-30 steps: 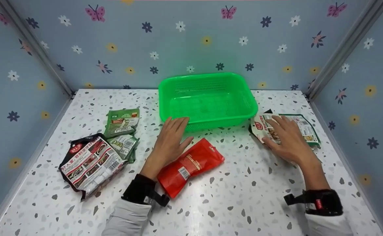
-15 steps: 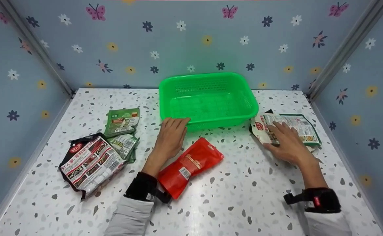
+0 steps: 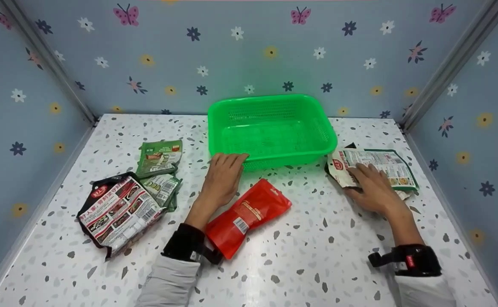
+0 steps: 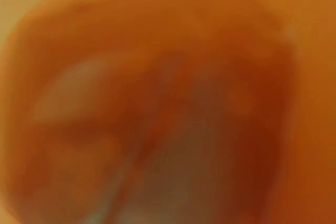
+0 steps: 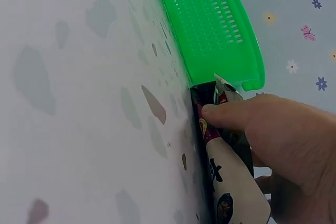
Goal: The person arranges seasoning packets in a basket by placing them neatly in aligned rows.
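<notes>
My left hand [image 3: 222,181] grips the near left rim of a green plastic basket [image 3: 291,158], fingers over the edge, thumb hidden. A red pouch [image 3: 253,211] with a barcode lies beside that wrist; the left wrist view is a red-orange blur. At the right, my right hand [image 3: 374,192] holds the near edge of a small stack of food packets [image 3: 391,164], the top one white with a green border. In the right wrist view the thumb [image 5: 226,115] presses a cream and dark packet [image 5: 236,182], with fingers on its other side.
On the left lie a black and white food packet [image 3: 120,213] and green packets [image 3: 159,157], partly overlapping. The basket stands near the patterned back wall [image 3: 249,51]. Side walls [image 3: 466,140] enclose the speckled white table [image 3: 300,264].
My left hand has closed on the basket rim, its thumb going out of sight. The right hand has slid slightly toward me, to the packets' near edge. Basket and packets stay nearly in place.
</notes>
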Demonstrator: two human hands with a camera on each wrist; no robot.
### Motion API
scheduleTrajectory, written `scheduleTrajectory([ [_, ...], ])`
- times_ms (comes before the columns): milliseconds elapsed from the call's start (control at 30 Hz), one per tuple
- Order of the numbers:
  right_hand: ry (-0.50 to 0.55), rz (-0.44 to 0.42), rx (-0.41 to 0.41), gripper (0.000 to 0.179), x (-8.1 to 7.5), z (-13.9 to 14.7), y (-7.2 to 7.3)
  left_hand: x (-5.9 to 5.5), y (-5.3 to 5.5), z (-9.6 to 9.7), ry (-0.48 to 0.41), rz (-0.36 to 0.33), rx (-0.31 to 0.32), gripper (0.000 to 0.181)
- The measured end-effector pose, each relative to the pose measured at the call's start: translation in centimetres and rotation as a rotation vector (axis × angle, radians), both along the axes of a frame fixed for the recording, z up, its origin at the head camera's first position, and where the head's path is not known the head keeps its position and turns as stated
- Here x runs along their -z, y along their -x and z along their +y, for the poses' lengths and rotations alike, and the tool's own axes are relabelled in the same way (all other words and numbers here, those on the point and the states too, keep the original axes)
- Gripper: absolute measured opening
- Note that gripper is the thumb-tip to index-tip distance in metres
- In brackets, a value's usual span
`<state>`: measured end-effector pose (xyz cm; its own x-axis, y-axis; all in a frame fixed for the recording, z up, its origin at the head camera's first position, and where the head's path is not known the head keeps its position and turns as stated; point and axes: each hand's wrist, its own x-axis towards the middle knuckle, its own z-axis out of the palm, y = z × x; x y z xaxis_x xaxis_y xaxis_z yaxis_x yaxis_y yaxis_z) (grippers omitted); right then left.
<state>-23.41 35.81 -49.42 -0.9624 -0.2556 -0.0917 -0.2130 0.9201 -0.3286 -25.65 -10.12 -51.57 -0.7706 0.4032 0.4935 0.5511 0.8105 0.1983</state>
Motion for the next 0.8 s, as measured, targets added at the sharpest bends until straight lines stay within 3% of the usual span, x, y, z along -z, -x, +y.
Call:
scheduleTrajectory([
  [533, -0.031, 0.037, 0.051, 0.076, 1.0, -0.1, 0.3, 0.1, 0.0, 0.0, -0.003, 0.0, -0.001, 0.037],
  [800, -0.1, 0.129, 0.04, 0.063, 1.3, -0.3, 0.3, 0.0, -0.1, -0.1, -0.004, -0.004, -0.007, 0.037],
])
